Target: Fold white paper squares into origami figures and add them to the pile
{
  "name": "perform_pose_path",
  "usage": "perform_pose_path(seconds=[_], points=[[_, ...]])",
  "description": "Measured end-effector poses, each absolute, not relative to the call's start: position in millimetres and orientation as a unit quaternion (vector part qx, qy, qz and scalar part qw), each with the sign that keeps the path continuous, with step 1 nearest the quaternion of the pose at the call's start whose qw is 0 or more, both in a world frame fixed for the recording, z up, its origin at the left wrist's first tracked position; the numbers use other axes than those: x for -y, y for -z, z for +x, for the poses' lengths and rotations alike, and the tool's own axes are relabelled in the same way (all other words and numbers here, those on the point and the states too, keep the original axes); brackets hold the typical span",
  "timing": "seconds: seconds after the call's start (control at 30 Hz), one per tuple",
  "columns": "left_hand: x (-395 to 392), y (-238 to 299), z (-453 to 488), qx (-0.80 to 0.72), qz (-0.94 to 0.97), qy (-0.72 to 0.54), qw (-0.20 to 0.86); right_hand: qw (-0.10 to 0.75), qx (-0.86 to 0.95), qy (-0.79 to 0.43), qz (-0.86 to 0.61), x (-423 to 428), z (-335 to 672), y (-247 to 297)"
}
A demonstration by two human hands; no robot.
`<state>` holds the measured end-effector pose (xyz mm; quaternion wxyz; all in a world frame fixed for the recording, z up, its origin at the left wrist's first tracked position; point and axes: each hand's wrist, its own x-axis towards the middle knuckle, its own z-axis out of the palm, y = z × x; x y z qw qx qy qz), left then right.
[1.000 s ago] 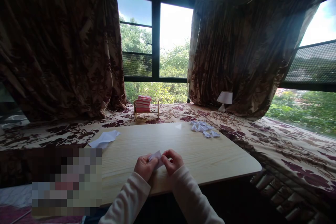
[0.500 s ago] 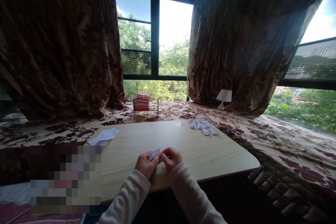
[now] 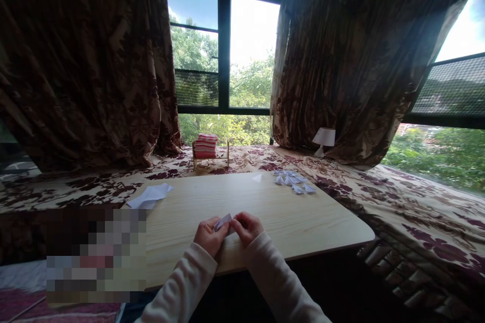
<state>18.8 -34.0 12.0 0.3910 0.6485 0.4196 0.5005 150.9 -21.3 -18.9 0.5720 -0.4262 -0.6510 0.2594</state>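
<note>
A small pale folded piece of paper [image 3: 223, 222] was held between both hands, just above the near edge of the light wooden bench [image 3: 303, 222]. The grip of the left hand [image 3: 209, 234] was closed on the paper's left end, thumb and fingers pinched together. The grip of the right hand [image 3: 247, 227] was closed on its right end, fingers curled down over the fold. The paper was thus bridged between the two grips, tilted up toward the right, with the hands nearly touching.

A few loose white paper sheets [image 3: 150, 196] were laid at the bench's far left corner. A cluster of small folded white paper pieces [image 3: 293, 183] was gathered at its far right edge, well apart from the hands.
</note>
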Motion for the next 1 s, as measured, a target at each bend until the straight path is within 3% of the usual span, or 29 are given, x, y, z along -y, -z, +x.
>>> perform_pose_path(seconds=[0.23,0.43,0.67,1.0], points=[[32.0,-14.7,18.7,-0.422,0.657,-0.476,0.406,0.571,0.665,-0.209,-0.433,19.3,151.1,16.6],[29.3,-10.1,19.2,-0.444,0.609,-0.51,0.415,0.651,0.594,-0.223,-0.416,20.8,146.8,12.3],[29.5,-13.1,11.8,-0.435,0.588,-0.525,0.436,0.604,0.656,-0.183,-0.414,27.8,145.5,8.1],[28.3,-10.2,10.7,-0.435,0.596,-0.519,0.43,0.605,0.645,-0.205,-0.42,25.1,143.9,12.6]])
